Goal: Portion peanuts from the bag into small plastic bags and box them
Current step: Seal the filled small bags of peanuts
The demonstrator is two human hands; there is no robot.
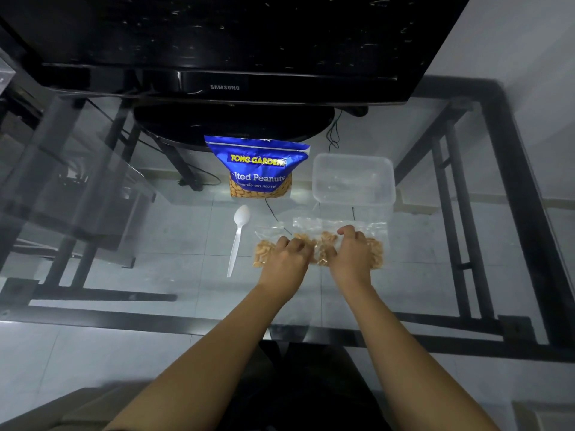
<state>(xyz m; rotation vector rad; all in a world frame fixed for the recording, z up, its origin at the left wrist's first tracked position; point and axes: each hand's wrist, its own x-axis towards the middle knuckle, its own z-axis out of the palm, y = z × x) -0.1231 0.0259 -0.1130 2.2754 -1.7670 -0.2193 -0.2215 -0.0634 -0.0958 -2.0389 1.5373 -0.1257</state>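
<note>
Left hand (287, 253): fingers curled down onto a filled small plastic bag (264, 248), gripping it against the glass counter (155, 244).
Right hand (351, 251): fingers likewise curled, gripping a neighbouring filled bag (375, 248); a further heap of bagged peanuts (325, 247) lies between the two hands. How many bags there are in all cannot be told.
Plastic spoon (238, 237): white, lying flat just left of the left hand, bowl pointing away from the person.
Peanut bag (258, 166): blue pouch, upright, behind the spoon. Reads "TONG GARDEN" and "…lted Peanuts"; a line of Thai script below is too small to read.
Clear plastic box (353, 178): right of the peanut bag, lidless, apparently empty.
Television (224, 87): behind the peanut bag, marked "SAMSUNG".
Progress, as judged: portioning appears largely done; boxing not yet begun.
</note>
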